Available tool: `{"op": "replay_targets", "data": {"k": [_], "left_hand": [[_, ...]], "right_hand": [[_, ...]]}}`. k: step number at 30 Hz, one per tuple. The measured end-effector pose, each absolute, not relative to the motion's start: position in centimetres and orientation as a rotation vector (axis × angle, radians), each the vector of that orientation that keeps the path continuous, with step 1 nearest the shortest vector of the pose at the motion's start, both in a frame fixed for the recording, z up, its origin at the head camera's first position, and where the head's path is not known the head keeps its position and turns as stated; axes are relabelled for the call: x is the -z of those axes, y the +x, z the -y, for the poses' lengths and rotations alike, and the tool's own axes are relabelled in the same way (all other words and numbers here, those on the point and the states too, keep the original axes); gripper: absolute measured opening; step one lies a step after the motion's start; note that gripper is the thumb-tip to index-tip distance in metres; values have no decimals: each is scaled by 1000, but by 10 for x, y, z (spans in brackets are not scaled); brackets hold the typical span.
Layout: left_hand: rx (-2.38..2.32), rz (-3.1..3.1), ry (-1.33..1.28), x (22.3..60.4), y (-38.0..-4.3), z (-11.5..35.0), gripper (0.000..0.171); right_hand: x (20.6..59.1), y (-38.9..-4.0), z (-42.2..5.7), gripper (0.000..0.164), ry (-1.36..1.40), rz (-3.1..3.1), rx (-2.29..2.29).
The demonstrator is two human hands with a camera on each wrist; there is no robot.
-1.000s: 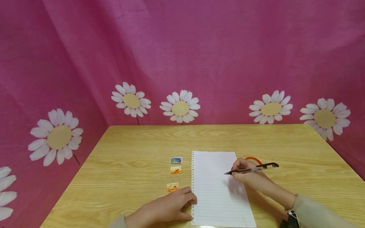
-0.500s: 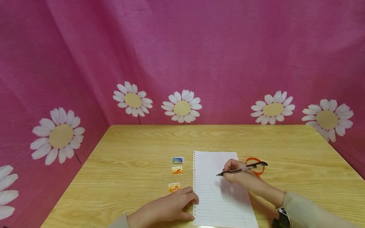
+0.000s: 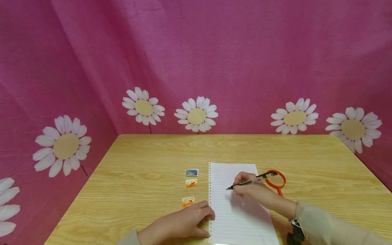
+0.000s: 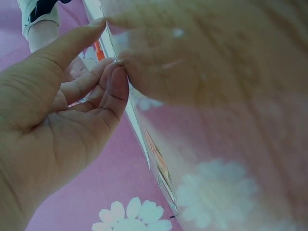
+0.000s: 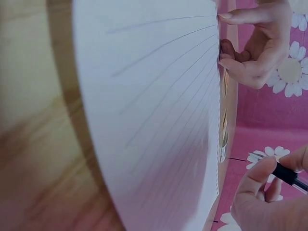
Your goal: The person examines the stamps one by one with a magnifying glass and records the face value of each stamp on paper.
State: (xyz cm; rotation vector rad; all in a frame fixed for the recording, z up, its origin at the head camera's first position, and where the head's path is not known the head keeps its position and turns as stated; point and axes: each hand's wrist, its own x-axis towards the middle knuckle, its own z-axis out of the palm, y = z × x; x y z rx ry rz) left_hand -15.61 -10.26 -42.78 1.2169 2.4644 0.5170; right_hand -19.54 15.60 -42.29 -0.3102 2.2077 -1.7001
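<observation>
A sheet of lined loose-leaf paper (image 3: 239, 221) lies on the table, punched holes along its left edge. My right hand (image 3: 252, 191) pinches a black-tipped pen (image 3: 253, 181) with a clear barrel near its point, slanted over the upper middle of the sheet. In the right wrist view the pen tip (image 5: 255, 155) shows between thumb and finger, above the paper. My left hand (image 3: 190, 220) rests with bent fingers at the sheet's left edge; thumb and fingertips (image 4: 115, 79) touch down there, apart from one another. No writing shows on the page.
Left of the paper lie three small stamp-like pictures: a blue-green one (image 3: 192, 172), a yellow-red one (image 3: 191, 183) and another yellow-red one (image 3: 188, 201) close to my left hand. An orange magnifying glass (image 3: 278, 188) lies right of the sheet, partly behind my right forearm. A pink flowered curtain (image 3: 239, 68) hangs behind.
My right hand with the pen has moved left across the paper, uncovering more of the magnifying glass. The left hand stays at the sheet's edge; the view has shifted slightly.
</observation>
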Motion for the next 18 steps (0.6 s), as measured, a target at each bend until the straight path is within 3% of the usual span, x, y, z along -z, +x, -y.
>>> {"op": "replay_targets", "data": {"k": [18], "left_hand": [[-517,-2459,1252,428,-157,104,34]], "right_hand": [[431,-206,-145,8,-255,-2227,1659]]}}
